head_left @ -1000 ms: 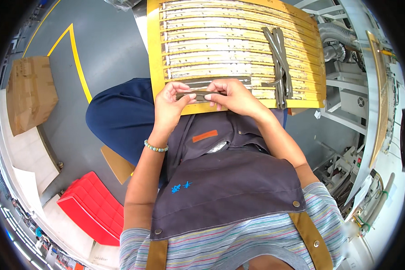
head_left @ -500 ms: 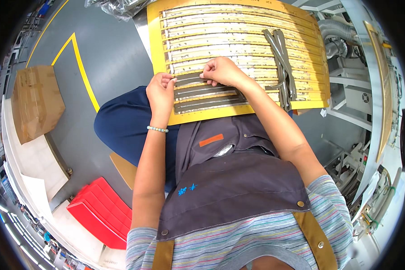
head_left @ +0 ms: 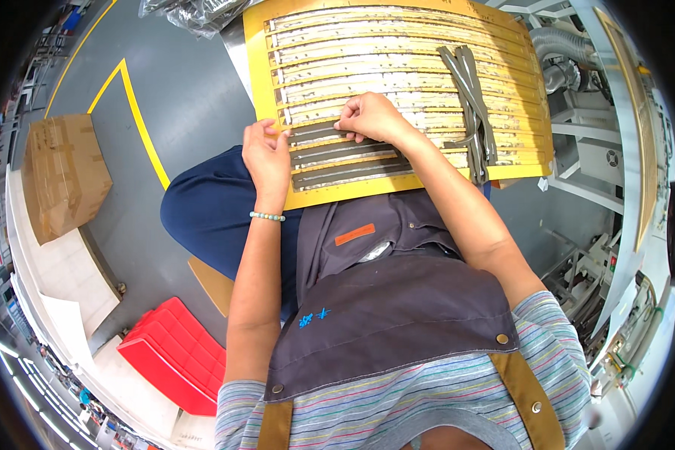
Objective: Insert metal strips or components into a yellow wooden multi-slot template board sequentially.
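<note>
A yellow board (head_left: 259,56) with long parallel slots lies across my lap. Several dark grey zippers (head_left: 352,174) rest in the slots nearest me. My left hand (head_left: 268,156) is at the left end of one zipper (head_left: 313,133), its thumb and fingertips closed at that end. Farther right along the same strip, my right hand (head_left: 371,118) pinches it between thumb and fingers. Part of the strip is hidden under the right hand. On the board's right side, a loose bundle of grey zippers (head_left: 472,105) lies crosswise over the slots.
Clear plastic wrapping (head_left: 195,13) sits beyond the board's far left corner. A cardboard box (head_left: 66,176) and a red bin (head_left: 174,356) stand to my left. On the right are a white metal frame (head_left: 589,191) and a ribbed hose (head_left: 562,49).
My left hand has shifted slightly left, its fingers a little looser at the zipper's end. My right hand stays almost in place on the strip. The whole view has moved slightly.
</note>
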The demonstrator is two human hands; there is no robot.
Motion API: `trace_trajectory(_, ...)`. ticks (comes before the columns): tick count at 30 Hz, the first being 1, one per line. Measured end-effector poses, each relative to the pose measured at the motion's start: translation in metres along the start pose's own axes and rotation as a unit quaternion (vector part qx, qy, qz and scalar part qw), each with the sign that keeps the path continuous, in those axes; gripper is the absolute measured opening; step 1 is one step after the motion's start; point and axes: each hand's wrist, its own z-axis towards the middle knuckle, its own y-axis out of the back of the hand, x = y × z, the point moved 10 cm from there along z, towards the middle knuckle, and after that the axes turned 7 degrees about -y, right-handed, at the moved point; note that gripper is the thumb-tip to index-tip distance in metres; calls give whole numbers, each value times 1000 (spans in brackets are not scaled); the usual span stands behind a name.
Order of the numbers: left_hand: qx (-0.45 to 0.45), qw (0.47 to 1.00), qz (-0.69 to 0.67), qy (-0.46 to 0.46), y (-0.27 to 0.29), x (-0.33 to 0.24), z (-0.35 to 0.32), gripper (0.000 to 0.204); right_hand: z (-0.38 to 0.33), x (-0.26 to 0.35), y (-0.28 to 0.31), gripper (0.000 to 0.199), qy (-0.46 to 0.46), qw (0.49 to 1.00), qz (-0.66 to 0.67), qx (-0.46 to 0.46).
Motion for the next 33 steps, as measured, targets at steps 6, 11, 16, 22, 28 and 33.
trace_trajectory(6, -133, 986, 100, -19, 18, 19, -12, 64, -1, 0, -2, 16, 16, 1000, 7, -6)
trace_trajectory(11, -10, 996, 83, 10, -15, 32, -7, 71, -1, -3, -1, 15, 14, 1000, -2, -17)
trace_trajectory(16, -20, 997, -33, 70, -17, 44, -7, 63, 1, -3, -4, 15, 32, 999, -12, -11)
trace_trajectory(22, -1, 992, -43, 115, -19, 43, -7, 58, -19, -10, 43, 17, 20, 1000, 18, -1)
trace_trajectory(28, -16, 993, -56, 107, -17, 41, -8, 58, -32, -12, 65, 18, 111, 973, -161, -122)
trace_trajectory(33, -17, 992, -75, 103, -20, 51, -8, 58, -41, -16, 62, 20, 138, 956, -187, -177)
